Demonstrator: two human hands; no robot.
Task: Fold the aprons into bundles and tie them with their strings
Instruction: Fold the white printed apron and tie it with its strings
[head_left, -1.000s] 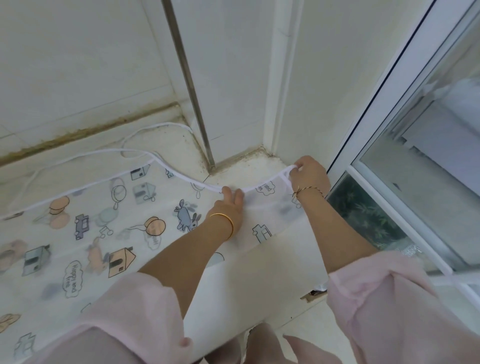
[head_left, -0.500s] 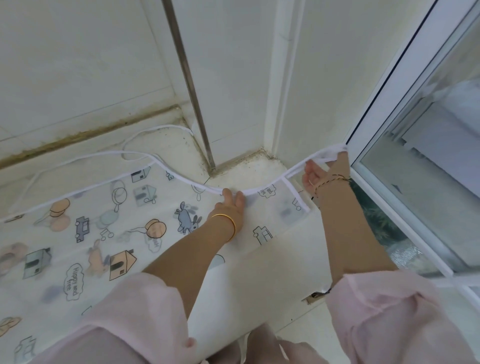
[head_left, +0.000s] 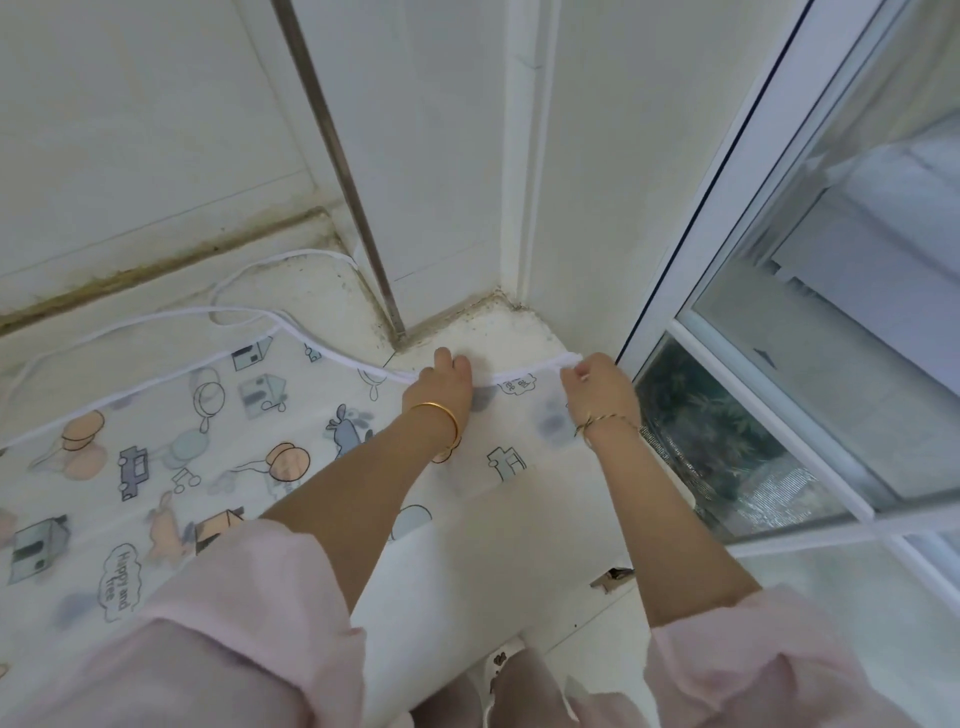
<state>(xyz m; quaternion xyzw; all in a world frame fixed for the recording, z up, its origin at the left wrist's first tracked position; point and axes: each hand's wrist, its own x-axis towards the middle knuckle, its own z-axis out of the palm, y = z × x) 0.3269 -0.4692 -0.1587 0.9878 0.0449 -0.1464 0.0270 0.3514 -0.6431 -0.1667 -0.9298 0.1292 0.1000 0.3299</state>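
Translucent white plastic apron printed with cartoon houses and balloons (head_left: 208, 441) lies spread flat on the white bench (head_left: 493, 561). Left hand (head_left: 444, 387) presses down on its top edge, fingers straight. Right hand (head_left: 597, 389) pinches the white-trimmed corner just beside it. The thin white apron string (head_left: 249, 312) loops loose towards the wall.

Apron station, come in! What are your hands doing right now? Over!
Left grip pressing apron top edge flat. Right grip pinching its white corner trim. Apron spread open, not folded; strings loose behind. Nothing in the way. Over.
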